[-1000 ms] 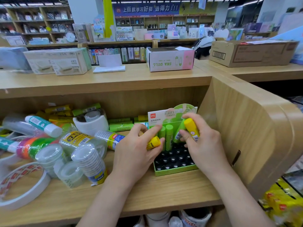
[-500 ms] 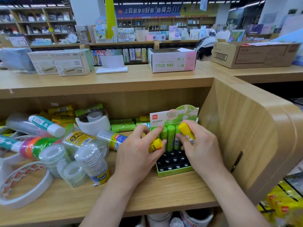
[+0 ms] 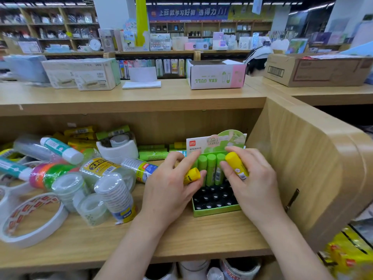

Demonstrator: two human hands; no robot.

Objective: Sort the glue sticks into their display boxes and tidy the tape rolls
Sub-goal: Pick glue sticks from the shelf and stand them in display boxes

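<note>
Head view. Take the green display box (image 3: 214, 212) as your marker; it sits on the wooden shelf (image 3: 181, 239).

Your left hand (image 3: 169, 190) is at the box's left edge. Its grip is closed round the left yellow glue stick (image 3: 191, 175), whose cap pokes out toward the box, while your thumb and forefinger reach for the back row. Your right hand (image 3: 256, 182) is over the box's right side. It grips the right yellow glue stick (image 3: 236, 165), tilted above the slots, with your fingertips at the rightmost green stick.

By my reading, the sorting has barely begun. Only a few green glue sticks (image 3: 211, 168) stand in the box's back row, and the dark slots in front of them are unfilled. Loose glue sticks (image 3: 80, 131) lie behind the box and well to its left, against the shelf's back. The tape rolls (image 3: 113, 197) are in an untidy heap left of the box, with a large white roll (image 3: 30, 219) farthest from it. The yellow sticks probably belong in a different box, and I can't see one.

A second ago the rightmost green stick was leaning in your right fingers; now it stands upright in the row. Both yellow sticks remain in your grips, and the tape heap hasn't shifted.
</note>
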